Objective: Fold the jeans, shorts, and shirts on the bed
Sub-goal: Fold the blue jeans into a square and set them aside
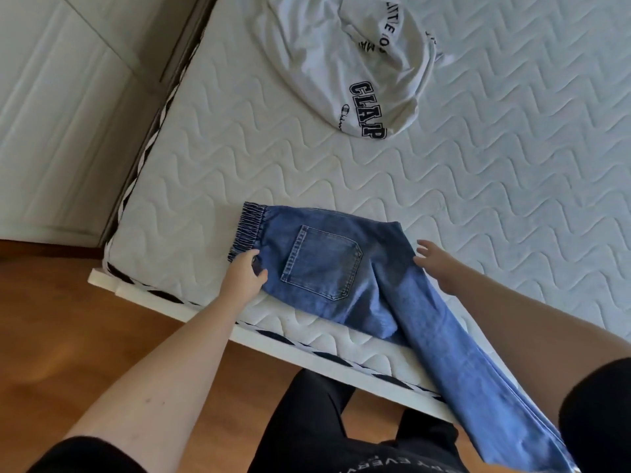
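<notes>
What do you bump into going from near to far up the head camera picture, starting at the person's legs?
Black trousers → bed edge → jeans → bare quilted mattress → crumpled white shirt.

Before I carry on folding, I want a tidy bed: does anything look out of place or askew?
Yes. The jeans lie only partly on the mattress; their legs hang off the near edge toward the floor. Farther back, the white shirt sits crumpled in a heap, unfolded. Nothing looks damaged or spilled.
</notes>
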The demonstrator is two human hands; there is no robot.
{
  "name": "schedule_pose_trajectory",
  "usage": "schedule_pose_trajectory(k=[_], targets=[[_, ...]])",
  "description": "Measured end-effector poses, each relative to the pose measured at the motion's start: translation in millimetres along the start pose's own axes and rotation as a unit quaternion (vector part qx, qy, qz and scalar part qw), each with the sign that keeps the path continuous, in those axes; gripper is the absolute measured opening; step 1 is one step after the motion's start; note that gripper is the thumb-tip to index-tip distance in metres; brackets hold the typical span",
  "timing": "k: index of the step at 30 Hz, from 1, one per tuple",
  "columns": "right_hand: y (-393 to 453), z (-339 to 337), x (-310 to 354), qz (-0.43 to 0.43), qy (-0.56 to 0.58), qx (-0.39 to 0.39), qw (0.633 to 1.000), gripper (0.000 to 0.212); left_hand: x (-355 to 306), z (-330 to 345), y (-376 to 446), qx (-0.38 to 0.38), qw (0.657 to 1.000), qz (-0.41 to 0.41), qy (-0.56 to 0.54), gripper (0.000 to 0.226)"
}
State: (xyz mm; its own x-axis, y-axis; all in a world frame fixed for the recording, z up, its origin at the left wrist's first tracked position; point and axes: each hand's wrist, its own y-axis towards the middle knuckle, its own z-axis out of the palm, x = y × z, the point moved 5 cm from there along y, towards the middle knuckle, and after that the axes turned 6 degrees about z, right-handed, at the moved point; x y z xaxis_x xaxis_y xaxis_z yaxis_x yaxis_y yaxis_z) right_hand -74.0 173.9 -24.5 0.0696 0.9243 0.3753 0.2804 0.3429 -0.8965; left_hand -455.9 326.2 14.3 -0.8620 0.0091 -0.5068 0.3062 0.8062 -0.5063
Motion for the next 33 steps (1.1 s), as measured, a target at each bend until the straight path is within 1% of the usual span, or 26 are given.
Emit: schedule_pose_trajectory(k=[2, 5, 8, 11, 12, 14, 15, 16, 17, 18, 19, 21, 22, 23, 25, 27, 30, 31, 33], targets=[[-6.6, -8.1, -24.9, 0.011, -0.014, -0.002, 1.0, 0.06, -14.2, 19.6, -7.0, 0.042, 0.999, 0.008, 0.03, 0.053], [-17.4, -23.0, -69.4, 0.037, -0.044, -0.017, 0.998, 0.061, -48.0, 57.9, -19.4, 0.091, 0.992, 0.057, 0.065, 0.051], [-33.0, -42.9, -116.7, 0.054, -0.098, -0.033, 0.993, 0.061, -88.1, 110.4, -40.6, 0.164, 0.972, 0.127, 0.115, 0.05], [-49.8, -58.2, -170.1, 0.067, -0.156, -0.018, 0.985, 0.066, -126.1, 164.8, -61.2, 0.219, 0.946, 0.186, 0.149, 0.051], [-56.6, -64.0, -186.5, 0.066, -0.152, -0.015, 0.986, 0.063, -139.1, 182.6, -67.1, 0.232, 0.938, 0.202, 0.159, 0.052], [-66.2, -71.5, -213.6, 0.066, -0.105, -0.021, 0.992, 0.041, -161.9, 213.3, -77.7, 0.254, 0.923, 0.228, 0.177, 0.054], [-65.8, -75.8, -228.8, 0.073, -0.096, -0.021, 0.993, 0.038, -172.6, 227.7, -83.6, 0.265, 0.914, 0.243, 0.189, 0.055], [-67.7, -80.0, -242.5, 0.08, -0.126, -0.004, 0.989, 0.036, -182.7, 241.3, -89.6, 0.274, 0.903, 0.26, 0.203, 0.056], [-67.0, -85.5, -259.0, 0.11, -0.142, -0.005, 0.984, 0.027, -191.7, 254.0, -95.4, 0.284, 0.892, 0.276, 0.219, 0.057], [-63.9, -91.7, -276.0, 0.121, -0.154, -0.017, 0.98, 0.019, -199.7, 265.7, -101.2, 0.296, 0.879, 0.289, 0.236, 0.058], [-66.8, -98.4, -289.9, 0.127, -0.166, -0.03, 0.977, 0.026, -207.4, 276.9, -106.3, 0.31, 0.866, 0.3, 0.253, 0.06], [-77.1, -107.1, -316.7, 0.135, -0.203, -0.042, 0.969, 0.063, -220.8, 298.3, -115.7, 0.347, 0.833, 0.322, 0.286, 0.063], [-83.4, -113.2, -328.1, 0.143, -0.214, -0.048, 0.965, 0.073, -226.6, 308.4, -120.2, 0.367, 0.815, 0.331, 0.301, 0.066], [-85.4, -117.6, -340.6, 0.152, -0.224, -0.052, 0.961, 0.078, -231.6, 317.7, -124.6, 0.383, 0.801, 0.336, 0.316, 0.067], [-83.8, -124.8, -365.0, 0.168, -0.245, -0.06, 0.953, 0.081, -237.7, 332.5, -131.1, 0.4, 0.788, 0.326, 0.336, 0.07], [-82.4, -132.7, -382.0, 0.179, -0.256, -0.061, 0.948, 0.08, -241.4, 345.8, -137.1, 0.406, 0.785, 0.311, 0.351, 0.071], [-78.9, -138.0, -402.0, 0.165, -0.302, -0.076, 0.936, 0.079, -245.8, 365.8, -145.4, 0.397, 0.779, 0.308, 0.374, 0.071], [-79.3, -140.8, -407.3, 0.16, -0.325, -0.091, 0.928, 0.075, -246.5, 371.9, -147.3, 0.392, 0.78, 0.306, 0.381, 0.071], [-81.4, -146.3, -418.7, 0.152, -0.364, -0.127, 0.91, 0.058, -245.7, 381.8, -149.4, 0.378, 0.784, 0.295, 0.395, 0.071]])
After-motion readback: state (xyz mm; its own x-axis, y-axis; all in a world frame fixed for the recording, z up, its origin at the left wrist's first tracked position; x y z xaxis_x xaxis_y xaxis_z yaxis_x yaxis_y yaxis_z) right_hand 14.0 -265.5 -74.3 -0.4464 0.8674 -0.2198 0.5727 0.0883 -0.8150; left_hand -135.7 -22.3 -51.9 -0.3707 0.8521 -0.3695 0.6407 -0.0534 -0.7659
